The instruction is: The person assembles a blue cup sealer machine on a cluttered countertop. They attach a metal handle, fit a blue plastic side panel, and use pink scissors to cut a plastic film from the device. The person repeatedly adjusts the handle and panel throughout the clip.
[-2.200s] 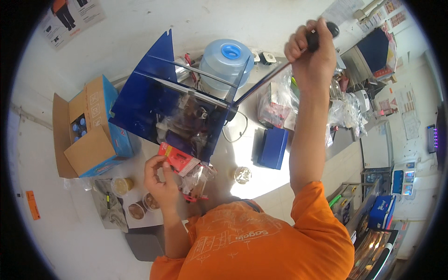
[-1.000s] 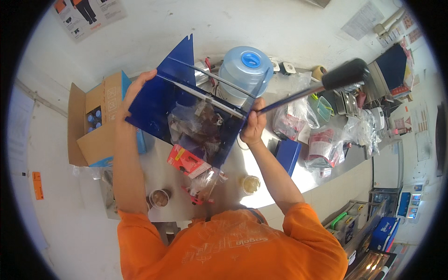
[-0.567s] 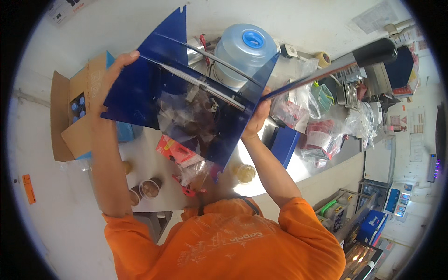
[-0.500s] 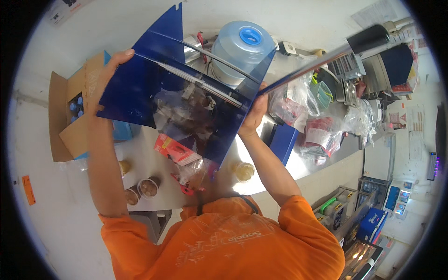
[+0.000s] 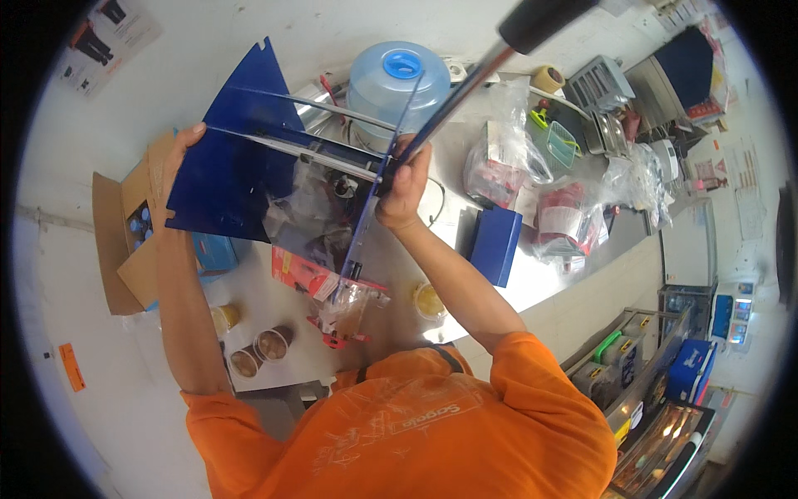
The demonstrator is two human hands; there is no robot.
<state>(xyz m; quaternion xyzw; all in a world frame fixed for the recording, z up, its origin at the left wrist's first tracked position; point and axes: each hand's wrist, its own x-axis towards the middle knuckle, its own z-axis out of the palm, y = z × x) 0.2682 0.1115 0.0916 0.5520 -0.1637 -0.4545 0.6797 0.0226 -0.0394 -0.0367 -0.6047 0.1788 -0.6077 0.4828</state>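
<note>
A blue machine (image 5: 253, 176) sits at the view's ten o'clock on the worktop (image 5: 449, 258), left hand (image 5: 180, 148) gripping its edge, right hand (image 5: 405, 193) clasping its side beside the lever (image 5: 465, 93); an even hold should best steady it. Beyond: water jug (image 5: 397, 93), one o'clock; carton (image 5: 135, 273), eight.

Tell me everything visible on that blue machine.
The blue machine looks like painted metal: side panels, silver rods between them, and a lever with a black grip rising rightward. It slants in view, a water jug beyond it. The left hand holds its left panel, the right hand its right panel.
</note>
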